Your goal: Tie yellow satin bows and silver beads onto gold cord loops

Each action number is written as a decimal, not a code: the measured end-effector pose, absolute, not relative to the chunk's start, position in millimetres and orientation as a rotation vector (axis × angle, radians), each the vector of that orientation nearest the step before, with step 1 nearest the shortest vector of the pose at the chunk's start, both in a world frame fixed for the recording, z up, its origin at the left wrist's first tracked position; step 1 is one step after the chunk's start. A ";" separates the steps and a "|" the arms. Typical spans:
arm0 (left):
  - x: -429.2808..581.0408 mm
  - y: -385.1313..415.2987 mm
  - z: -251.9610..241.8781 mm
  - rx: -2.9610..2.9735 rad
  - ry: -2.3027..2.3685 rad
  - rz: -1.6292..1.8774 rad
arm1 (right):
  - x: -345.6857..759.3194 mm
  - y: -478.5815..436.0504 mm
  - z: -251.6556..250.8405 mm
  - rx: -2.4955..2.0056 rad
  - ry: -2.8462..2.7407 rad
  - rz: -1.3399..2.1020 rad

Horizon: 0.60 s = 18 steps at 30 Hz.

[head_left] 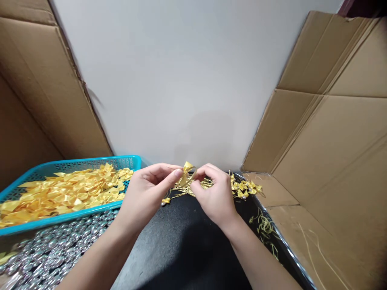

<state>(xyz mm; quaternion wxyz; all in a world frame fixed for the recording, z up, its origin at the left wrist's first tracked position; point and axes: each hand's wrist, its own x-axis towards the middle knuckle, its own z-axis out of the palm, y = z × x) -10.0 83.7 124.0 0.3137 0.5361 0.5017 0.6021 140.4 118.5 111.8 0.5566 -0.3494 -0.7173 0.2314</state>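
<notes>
Over the black tabletop, my left hand pinches a yellow ribbon bow between thumb and fingers. Just right of the bow, my right hand has its thumb and forefinger pressed together beside a thin golden strand; whether they grip it is hard to make out. Behind and below the hands lies a bundle of golden cords. Several finished-looking bows with silver beads rest at the right of that bundle. Another small beaded bow sits beneath my left hand.
A blue basket full of yellow bows stands at the left. Many shiny silver beads lie in front of it. Loose yellow threads lie near the right table edge. Cardboard walls flank both sides, with a pale wall behind.
</notes>
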 end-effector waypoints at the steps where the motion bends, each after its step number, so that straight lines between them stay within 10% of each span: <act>1: -11.3 84.5 123.2 1.398 1.311 1.587 | 140.7 119.1 112.3 -0.822 -1.672 0.661; 18: -16.3 90.2 123.8 1.381 1.261 1.629 | 146.0 135.9 106.9 -0.338 -1.425 2.000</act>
